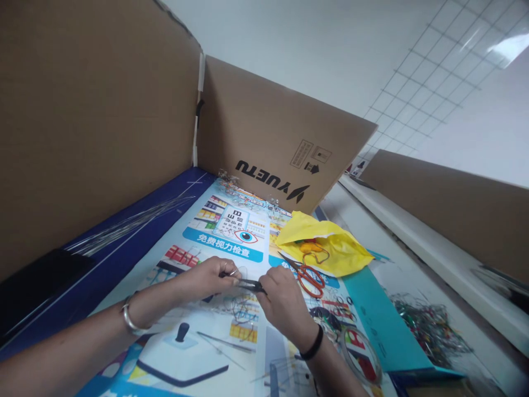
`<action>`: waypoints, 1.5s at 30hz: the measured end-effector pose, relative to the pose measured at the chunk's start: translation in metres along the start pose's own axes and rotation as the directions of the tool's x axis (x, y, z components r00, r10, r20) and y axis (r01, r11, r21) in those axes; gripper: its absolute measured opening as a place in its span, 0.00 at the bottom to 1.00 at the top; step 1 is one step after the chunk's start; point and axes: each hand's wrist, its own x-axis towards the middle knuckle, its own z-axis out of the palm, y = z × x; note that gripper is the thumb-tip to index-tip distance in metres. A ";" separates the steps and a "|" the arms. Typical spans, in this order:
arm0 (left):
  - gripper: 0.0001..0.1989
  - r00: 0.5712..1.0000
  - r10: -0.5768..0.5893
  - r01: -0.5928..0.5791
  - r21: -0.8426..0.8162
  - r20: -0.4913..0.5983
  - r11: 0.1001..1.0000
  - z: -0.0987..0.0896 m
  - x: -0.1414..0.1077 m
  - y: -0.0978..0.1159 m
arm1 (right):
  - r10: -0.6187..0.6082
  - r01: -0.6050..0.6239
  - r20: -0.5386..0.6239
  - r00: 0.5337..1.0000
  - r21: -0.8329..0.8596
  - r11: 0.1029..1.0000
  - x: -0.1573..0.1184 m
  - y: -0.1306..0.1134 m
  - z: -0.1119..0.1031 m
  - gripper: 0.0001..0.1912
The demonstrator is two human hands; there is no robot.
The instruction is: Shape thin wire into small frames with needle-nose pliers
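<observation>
My left hand [212, 278], with a silver bangle on its wrist, pinches a thin wire piece near the middle of the printed table sheet. My right hand [283, 300], with a black band on its wrist, is closed around dark pliers [252, 284], whose jaws point left and meet the wire at my left fingertips. Just beyond the right hand lie orange-handled scissors [311, 280], beside a yellow bag [330, 242] with orange material in its opening. Thin curled wires [240, 310] lie below the hands.
Cardboard panels [273, 121] stand behind and at the left. Long straight wires [132, 223] lie on the blue strip at the left. A clear round container [360, 355] is at the lower right, and a pile of wire pieces [432, 331] lies farther right.
</observation>
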 end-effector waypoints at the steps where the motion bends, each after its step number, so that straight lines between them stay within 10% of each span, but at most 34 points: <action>1: 0.08 1.000 -0.011 0.011 -0.004 -0.001 1.000 0.000 0.000 0.001 | -0.006 0.006 -0.005 1.000 -0.017 1.000 0.000 0.000 0.000 0.06; 45: 0.07 0.994 0.079 -0.076 0.050 -0.070 0.996 0.002 0.000 0.002 | -0.016 0.016 -0.066 0.998 -0.007 1.000 -0.003 0.000 0.004 0.03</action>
